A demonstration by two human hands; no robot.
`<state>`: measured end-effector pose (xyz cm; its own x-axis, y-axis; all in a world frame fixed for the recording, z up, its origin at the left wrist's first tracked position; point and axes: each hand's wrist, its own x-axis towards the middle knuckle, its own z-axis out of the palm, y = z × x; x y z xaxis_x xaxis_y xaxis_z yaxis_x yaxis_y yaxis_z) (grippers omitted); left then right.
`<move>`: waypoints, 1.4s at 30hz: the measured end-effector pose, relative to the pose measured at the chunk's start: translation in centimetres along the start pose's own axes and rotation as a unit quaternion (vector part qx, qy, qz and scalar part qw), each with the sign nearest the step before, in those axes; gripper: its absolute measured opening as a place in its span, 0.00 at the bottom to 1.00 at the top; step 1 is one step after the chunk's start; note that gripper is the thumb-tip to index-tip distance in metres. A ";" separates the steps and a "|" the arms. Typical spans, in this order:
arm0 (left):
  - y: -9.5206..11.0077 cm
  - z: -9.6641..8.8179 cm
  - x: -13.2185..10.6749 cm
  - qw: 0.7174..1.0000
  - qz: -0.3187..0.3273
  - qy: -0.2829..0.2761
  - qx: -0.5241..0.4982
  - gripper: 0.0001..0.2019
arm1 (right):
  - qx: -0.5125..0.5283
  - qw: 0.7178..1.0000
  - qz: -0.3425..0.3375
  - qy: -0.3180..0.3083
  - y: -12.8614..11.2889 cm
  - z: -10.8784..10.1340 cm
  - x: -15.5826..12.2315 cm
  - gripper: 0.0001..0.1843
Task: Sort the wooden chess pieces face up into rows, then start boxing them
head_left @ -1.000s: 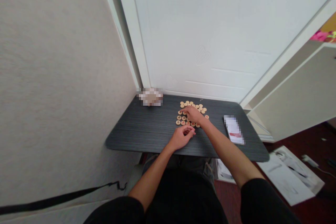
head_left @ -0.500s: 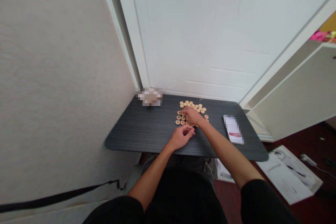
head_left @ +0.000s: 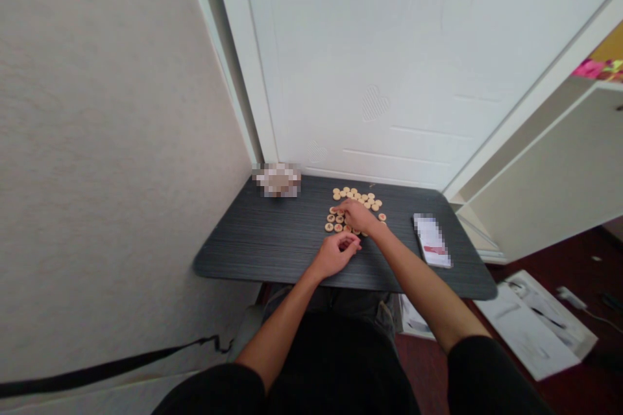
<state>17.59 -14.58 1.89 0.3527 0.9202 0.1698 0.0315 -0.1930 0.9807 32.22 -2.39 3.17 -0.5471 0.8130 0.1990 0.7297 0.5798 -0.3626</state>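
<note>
Round wooden Chinese chess pieces with red or dark characters lie on a dark table. My right hand reaches over the rows, its fingertips pressed together at a Chinese chess piece in the upper left of the rows. Some pieces are hidden beneath this hand. Nearer the table's front edge, my left hand rests with its fingers curled toward the thumb; whatever lies inside the curl cannot be seen. Just beyond it runs the lowest row, with a red-marked piece in it.
Behind the rows, a loose cluster of pale pieces lies on the table. A blurred white-and-brown item stands at the back left. On the right lies a blurred flat phone-like item. A white panel rises behind the table.
Both hands keep practically the same place and pose. The view has shifted only very slightly.
</note>
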 end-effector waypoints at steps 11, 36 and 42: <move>0.2 0.0 0.1 1.000 0.001 -0.003 -0.003 0.12 | -0.009 0.995 0.066 0.074 1.6 -3.1 -1.7 0.27; 0.2 -0.2 -0.1 1.000 0.009 -0.002 0.016 0.11 | -0.097 0.959 0.264 0.027 7.4 -5.3 -4.6 0.13; 0.1 -0.2 -0.1 1.000 0.005 -0.005 0.021 0.11 | -0.100 0.960 0.260 0.036 7.2 -5.4 -4.3 0.14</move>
<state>17.33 -14.66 1.97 0.3616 0.9150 0.1788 0.0667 -0.2166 0.9740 42.04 -1.41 4.57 -0.0630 0.9927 0.1033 0.9643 0.0872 -0.2502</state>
